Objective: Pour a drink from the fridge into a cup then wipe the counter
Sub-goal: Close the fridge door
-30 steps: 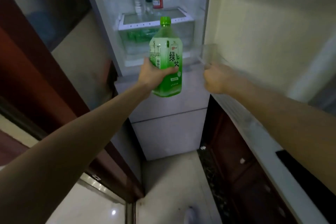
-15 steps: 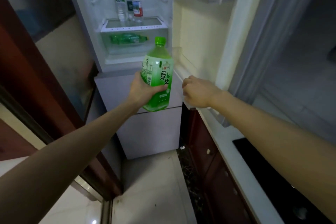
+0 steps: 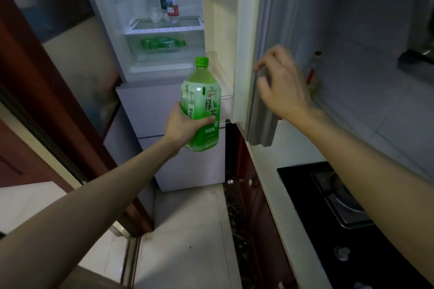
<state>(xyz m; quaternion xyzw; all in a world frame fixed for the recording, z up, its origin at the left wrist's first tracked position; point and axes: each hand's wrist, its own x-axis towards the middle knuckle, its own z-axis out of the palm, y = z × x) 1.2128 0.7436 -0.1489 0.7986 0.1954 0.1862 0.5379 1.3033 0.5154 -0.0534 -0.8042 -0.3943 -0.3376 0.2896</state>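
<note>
My left hand grips a green tea bottle with a green cap, upright in front of the open fridge. My right hand is at the outer grey edge of the open fridge door. Its fingers are loosely bent, with the fingertips at the door's edge, and it holds nothing. Several clear bottles stand on the fridge shelf. Another green bottle lies in the drawer below. No cup is in view.
A white counter runs along the right with a black gas hob set into it. A thin bottle stands on the counter behind the door. A dark brown door frame bounds the left, with tiled floor below.
My right hand has left the door's lower shelf and moved up to the door's outer edge. The view has shifted right, and the bottle is farther out of the fridge.
</note>
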